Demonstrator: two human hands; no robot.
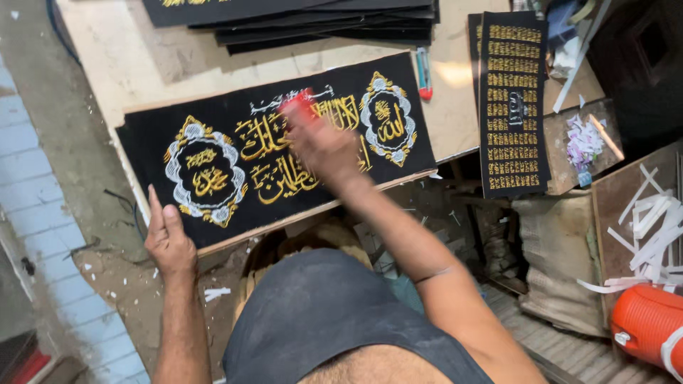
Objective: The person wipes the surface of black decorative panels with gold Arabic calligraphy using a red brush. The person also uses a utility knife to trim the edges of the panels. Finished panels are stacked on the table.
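Observation:
A long black cloth panel [142,153] with gold and silver embroidery lies on a wooden worktable [128,64]. My right hand [324,142] is over the middle of the panel, blurred, closed on a small red object [299,103] pressed against the cloth. My left hand [167,238] rests at the panel's near left edge, thumb up along the cloth and fingers over the edge, holding it down.
A stack of black panels [320,21] lies at the table's far side. A narrow embroidered black strip [514,99] lies at right, a red and blue utility knife [424,72] beside it. White scraps [651,227] and an orange container [647,320] sit lower right.

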